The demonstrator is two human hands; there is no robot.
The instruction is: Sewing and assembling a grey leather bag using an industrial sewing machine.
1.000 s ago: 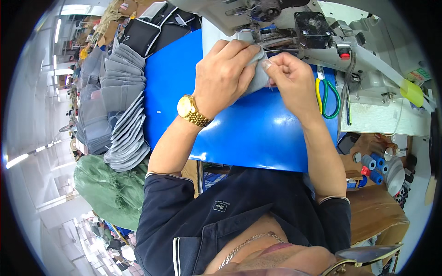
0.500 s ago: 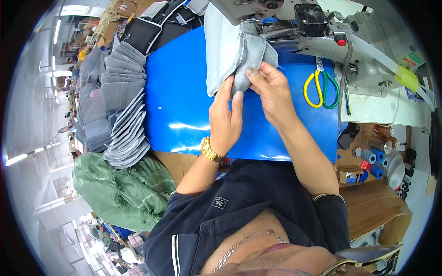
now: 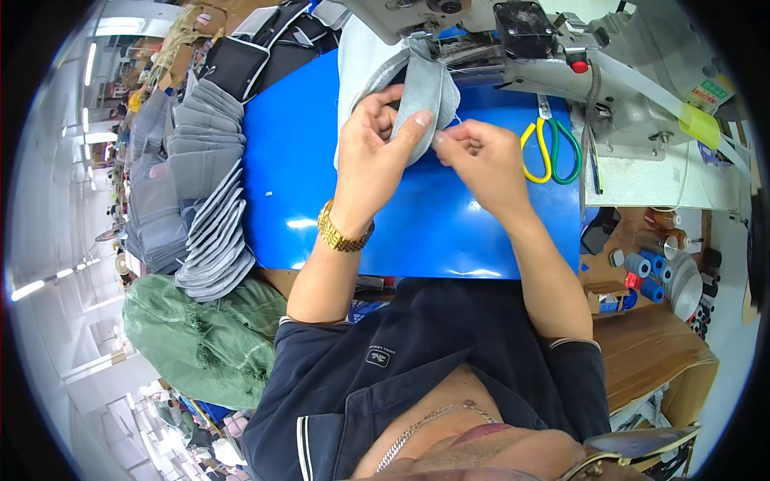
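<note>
A light grey fabric piece (image 3: 421, 100) with layered, curved edges lies under the head of the sewing machine (image 3: 449, 20). My left hand (image 3: 373, 148) grips its near end, thumb on top of a grey strip and fingers tucked into the open fold behind it. At the fabric's right edge, my right hand (image 3: 485, 160) is closed in a pinch, the other fingers curled. Whether it pinches the edge itself or a loose thread there is too small to tell. Scissors (image 3: 552, 148) with one yellow and one green handle lie right of my right hand.
A blue sheet (image 3: 297, 160) covers the work table. Stacked grey fabric pieces (image 3: 207, 152) line its left side, above a green sack (image 3: 200, 337). Black pouches (image 3: 233, 66) lie at the back left. Thread spools (image 3: 654, 268) and a cardboard box (image 3: 658, 353) are at the right.
My left fingers have gone into the fabric's fold, spreading its layers apart. My right hand has shifted slightly down and curled into a pinch at the right edge.
</note>
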